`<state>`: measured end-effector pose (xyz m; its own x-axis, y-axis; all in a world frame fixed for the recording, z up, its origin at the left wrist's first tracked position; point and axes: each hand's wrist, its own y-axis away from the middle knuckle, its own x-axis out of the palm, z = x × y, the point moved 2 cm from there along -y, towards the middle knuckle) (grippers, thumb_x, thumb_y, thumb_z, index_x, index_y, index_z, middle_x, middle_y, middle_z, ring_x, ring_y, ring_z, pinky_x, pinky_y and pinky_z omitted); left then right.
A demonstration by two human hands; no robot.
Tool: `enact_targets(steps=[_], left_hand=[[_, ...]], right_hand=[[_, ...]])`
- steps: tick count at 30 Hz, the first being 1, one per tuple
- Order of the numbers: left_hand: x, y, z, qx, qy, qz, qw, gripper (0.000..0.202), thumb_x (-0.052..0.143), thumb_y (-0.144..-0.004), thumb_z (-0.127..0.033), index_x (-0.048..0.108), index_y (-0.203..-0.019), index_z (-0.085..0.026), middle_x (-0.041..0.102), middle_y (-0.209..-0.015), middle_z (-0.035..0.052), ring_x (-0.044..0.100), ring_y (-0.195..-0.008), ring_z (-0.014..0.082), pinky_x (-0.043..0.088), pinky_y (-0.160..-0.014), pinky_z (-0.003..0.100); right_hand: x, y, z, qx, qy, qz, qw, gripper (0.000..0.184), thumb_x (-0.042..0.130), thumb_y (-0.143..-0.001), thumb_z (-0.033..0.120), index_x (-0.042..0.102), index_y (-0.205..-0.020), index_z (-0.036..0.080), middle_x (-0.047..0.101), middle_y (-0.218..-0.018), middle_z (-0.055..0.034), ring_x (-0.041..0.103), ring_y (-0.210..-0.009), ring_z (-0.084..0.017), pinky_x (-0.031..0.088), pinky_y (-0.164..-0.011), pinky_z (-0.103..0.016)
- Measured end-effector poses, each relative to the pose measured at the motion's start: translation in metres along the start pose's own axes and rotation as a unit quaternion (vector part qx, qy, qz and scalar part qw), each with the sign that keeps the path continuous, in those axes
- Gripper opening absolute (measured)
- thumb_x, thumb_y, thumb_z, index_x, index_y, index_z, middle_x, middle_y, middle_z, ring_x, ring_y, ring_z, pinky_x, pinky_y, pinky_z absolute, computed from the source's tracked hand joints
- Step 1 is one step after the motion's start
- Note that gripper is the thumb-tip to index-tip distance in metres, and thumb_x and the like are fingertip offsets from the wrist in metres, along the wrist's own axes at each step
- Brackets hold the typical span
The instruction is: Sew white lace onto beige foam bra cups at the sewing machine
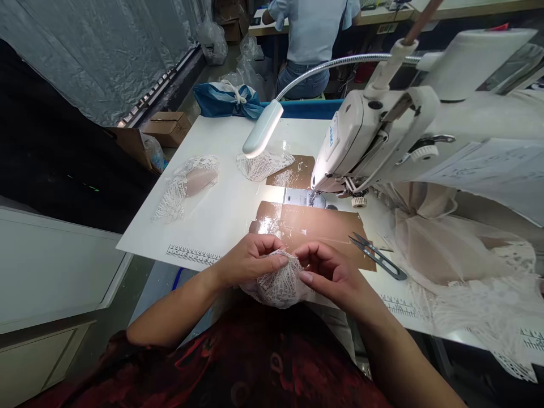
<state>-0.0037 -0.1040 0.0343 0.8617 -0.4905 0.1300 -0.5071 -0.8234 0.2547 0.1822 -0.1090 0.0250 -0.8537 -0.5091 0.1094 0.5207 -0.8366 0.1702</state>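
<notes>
Lace piece (280,289): bunched between my two hands by the near edge of the white table (225,139); so gathered that I cannot tell its long axis.
Left hand (244,260): at 10 o'clock of the lace, thumb and forefinger pinching its top edge.
Right hand (334,272): at 2 o'clock, fingers curled, tips touching the lace; I cannot tell whether they grip it.
Sewing machine (340,141): its lit needle area lies at 1 o'clock from the lace, across the taped brown board (318,218); my right hand is nearer.
Snips (385,263): between 2 and 3 o'clock, blades resting on the board.
White surface: two other lace pieces at 10 (202,181) and 11 o'clock (257,167), a sheer lace bundle (463,249) at 3.
Room: a co-worker (317,34) sits at 12 o'clock, back to me; cardboard boxes (168,127) at 10.
</notes>
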Motion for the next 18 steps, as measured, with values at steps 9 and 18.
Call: enact_targets(steps=[9,18], left_hand=[[0.003,-0.008,0.000,0.029,-0.055,0.013,0.998,0.023,0.064,-0.082,-0.034,0.053,-0.080,-0.014,0.045,-0.069,-0.0037,0.038,-0.061,0.0070,0.033,-0.055,0.018],[0.001,-0.019,-0.003,-0.007,-0.014,0.042,0.999,0.026,0.069,-0.078,-0.036,0.062,-0.077,-0.011,0.052,-0.066,-0.0015,0.044,-0.060,0.0071,0.035,-0.056,0.019]], right_hand=[[-0.001,-0.008,0.004,-0.023,0.104,-0.041,0.994,0.026,0.059,-0.085,0.041,0.059,-0.074,0.017,0.051,-0.065,0.0025,0.043,-0.059,-0.009,0.036,-0.053,-0.022],[-0.005,-0.006,0.008,-0.034,0.097,-0.049,0.993,0.025,0.059,-0.085,0.039,0.060,-0.074,0.017,0.051,-0.065,0.0031,0.043,-0.058,-0.009,0.035,-0.053,-0.022]])
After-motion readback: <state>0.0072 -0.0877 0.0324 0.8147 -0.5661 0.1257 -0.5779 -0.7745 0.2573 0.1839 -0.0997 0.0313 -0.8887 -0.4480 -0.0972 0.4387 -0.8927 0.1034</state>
